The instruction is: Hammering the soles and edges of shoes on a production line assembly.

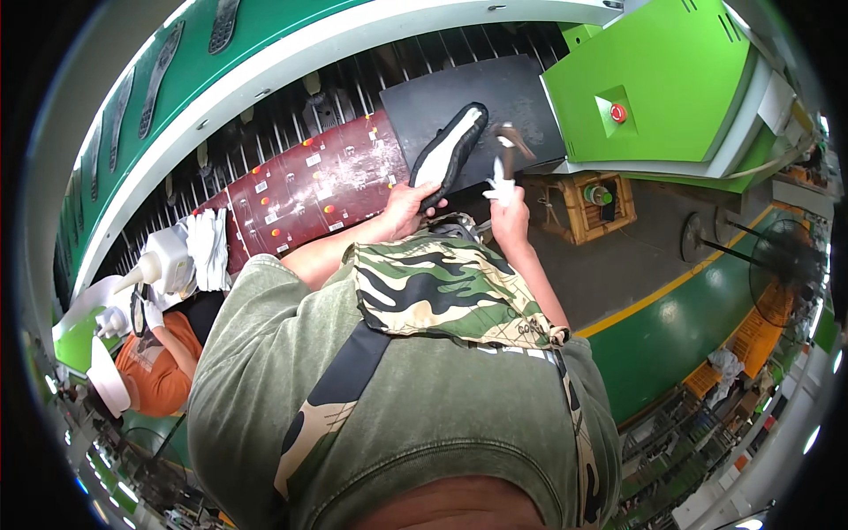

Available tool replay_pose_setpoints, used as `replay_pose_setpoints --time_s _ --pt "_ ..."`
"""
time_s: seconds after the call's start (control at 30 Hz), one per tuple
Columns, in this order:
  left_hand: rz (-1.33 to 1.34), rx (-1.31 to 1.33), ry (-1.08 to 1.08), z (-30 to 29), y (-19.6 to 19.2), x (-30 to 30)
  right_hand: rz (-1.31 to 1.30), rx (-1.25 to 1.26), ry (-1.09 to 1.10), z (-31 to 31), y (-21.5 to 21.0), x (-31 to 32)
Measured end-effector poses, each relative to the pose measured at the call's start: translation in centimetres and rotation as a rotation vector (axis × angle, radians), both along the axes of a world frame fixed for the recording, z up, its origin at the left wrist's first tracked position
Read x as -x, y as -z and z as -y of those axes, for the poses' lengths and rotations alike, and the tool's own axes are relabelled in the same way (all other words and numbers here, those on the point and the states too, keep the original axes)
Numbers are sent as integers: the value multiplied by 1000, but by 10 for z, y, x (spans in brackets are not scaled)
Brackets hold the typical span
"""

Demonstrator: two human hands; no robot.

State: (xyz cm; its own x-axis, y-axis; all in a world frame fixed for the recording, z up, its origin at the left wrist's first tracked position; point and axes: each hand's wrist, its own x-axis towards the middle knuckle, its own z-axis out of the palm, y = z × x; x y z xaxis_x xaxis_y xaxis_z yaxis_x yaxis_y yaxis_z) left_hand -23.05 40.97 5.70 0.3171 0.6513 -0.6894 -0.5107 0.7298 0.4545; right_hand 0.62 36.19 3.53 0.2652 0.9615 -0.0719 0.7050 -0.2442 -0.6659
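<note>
My left hand [413, 208] is closed round the near end of a black shoe upper [452, 150], its white underside turned up. The shoe lies aslant on a dark grey board [521, 93], its far end pointing away to the right. To the right of it, my right hand [510, 223] grips a hammer [507, 163] whose handle is wrapped in white. The hammer's head is raised beside the shoe, apart from it and slightly blurred.
A dark red board [309, 181] adjoins on the left, near white gloves [208, 247] and a white bottle [163, 261]. A green machine [654, 84] with a red button stands right. A bamboo stool [583, 225] is below it. A co-worker in orange [159, 371] works at far left.
</note>
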Motion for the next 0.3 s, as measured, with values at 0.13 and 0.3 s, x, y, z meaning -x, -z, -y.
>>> replay_pose_setpoints --time_s 0.13,0.3 --pt "-10 -22 -66 -23 8 27 -535 472 116 -26 11 2" --pt "-215 -45 -220 -98 17 55 -1113 462 141 -76 18 11"
